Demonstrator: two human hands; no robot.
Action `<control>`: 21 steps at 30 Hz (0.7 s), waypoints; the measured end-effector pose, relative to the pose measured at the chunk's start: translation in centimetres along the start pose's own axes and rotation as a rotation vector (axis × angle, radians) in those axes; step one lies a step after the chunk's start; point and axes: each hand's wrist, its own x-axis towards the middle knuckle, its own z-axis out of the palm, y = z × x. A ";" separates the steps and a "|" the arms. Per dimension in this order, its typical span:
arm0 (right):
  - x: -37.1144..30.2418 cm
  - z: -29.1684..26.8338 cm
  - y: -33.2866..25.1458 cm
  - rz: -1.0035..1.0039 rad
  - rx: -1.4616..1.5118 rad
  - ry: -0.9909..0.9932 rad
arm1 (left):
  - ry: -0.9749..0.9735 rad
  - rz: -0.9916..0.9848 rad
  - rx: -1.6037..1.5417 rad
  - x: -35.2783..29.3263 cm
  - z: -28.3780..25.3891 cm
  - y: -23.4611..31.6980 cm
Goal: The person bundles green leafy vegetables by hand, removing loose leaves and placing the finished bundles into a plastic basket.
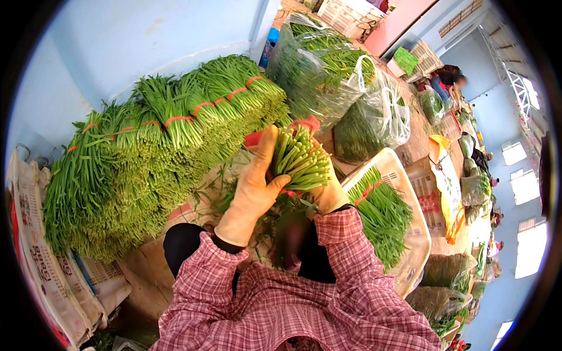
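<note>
Two gloved hands close around one bunch of green stalks (300,159), held up in front of the person's chest with the cut ends facing the camera. The left hand (253,187) wraps the bunch from its near left side, thumb raised along the stalks, fingers curled behind. The right hand (329,190) grips the lower right of the same bunch; its fingers are mostly hidden behind the stems, so I cannot tell how tightly they close.

Judging by its look, the bunch is light and fairly pliant: slim, smooth stems that could slide past each other or bruise if squeezed hard. The best hold seems to be around the middle, near the red band (295,124) just beyond the fingertips, where the stems are packed tight.

Left of the left hand lies a long stack of tied bundles (158,152), each ringed with a red band. Right of the right hand sits a pale plastic crate (410,257) with more stalks, and beyond both hands stand clear bags of greens (328,70).
</note>
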 end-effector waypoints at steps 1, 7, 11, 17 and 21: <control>0.3 0.0 0.1 -0.025 -0.033 0.002 | 0.040 -0.025 -0.031 0.4 -0.5 0.5; 1.9 0.9 2.9 -0.295 -0.015 0.071 | 0.053 -0.263 -0.497 1.4 -2.8 -3.3; 3.3 1.1 3.2 -0.451 -0.094 0.237 | 0.062 -0.345 -0.677 1.5 -2.8 -2.3; 4.9 -0.3 2.4 -0.662 -0.116 0.343 | 0.176 -0.279 -0.633 1.5 -2.0 -3.4; 6.3 0.7 0.0 -0.701 0.034 0.196 | 0.333 -0.188 -0.526 1.0 -1.8 -4.0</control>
